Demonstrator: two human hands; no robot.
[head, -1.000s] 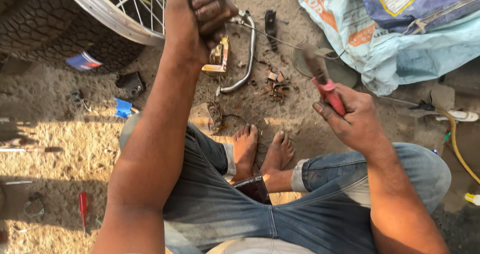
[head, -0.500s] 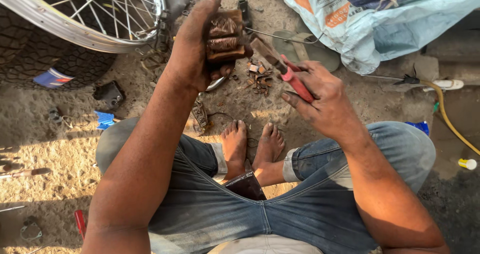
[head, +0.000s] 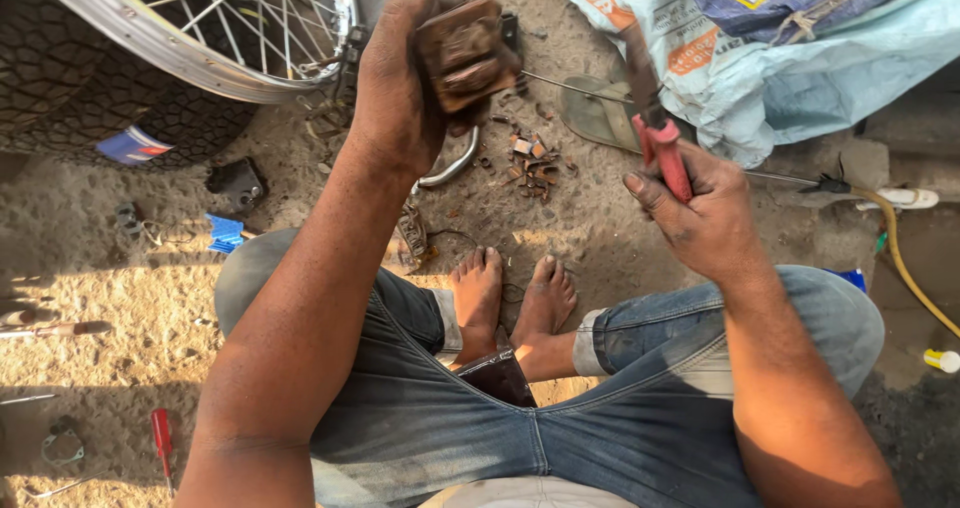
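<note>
your left hand (head: 400, 98) is raised in front of you, fingers wrapped tight around a rusty brown brake pad block (head: 468, 53), held up with its worn face toward you. your right hand (head: 700, 218) is closed around the red handles of a pair of pliers (head: 655, 128), whose dark nose points up and away, close to the block but not touching it as far as i can see.

how far along: judging by the scatter of small brown fragments (head: 530, 158) on the dirt just past your left hand, some of the old material looks already broken away. the block in your grip looks crusted and uneven, so i'd say the cleaning or stripping is partly done, with more left to work off.

counting outward: one block in hand, one pair of pliers. your two bare feet (head: 510, 293) rest crossed on the ground between your knees. one spoked wheel (head: 200, 38) with its knobby tyre lies at the upper left. one curved chrome lever (head: 450, 168) lies just below your left wrist. one red-handled screwdriver (head: 162, 443) lies on the sand at lower left, well apart from you. one flat sandal (head: 595, 113) sits beside the pale blue tarp bundle (head: 800, 78) at upper right, and one yellow hose (head: 905, 268) curves down the right edge.
</note>
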